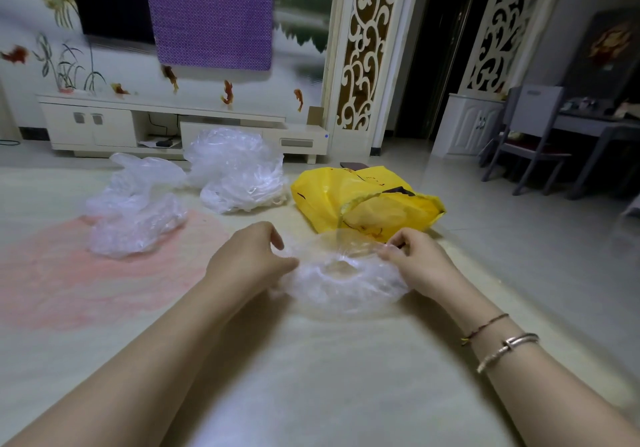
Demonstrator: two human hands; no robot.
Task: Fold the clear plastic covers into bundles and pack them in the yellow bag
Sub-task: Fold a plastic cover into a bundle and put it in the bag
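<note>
Crumpled clear cover point(343, 280) pinched between both hands' fingers point(393, 251); open yellow bag point(363, 201) just beyond; two clear piles point(239, 169) beyond-left.

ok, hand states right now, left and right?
Left hand: fingers curled on the left edge of the clear plastic cover.
Right hand: fingers pinching the cover's right edge.
</note>
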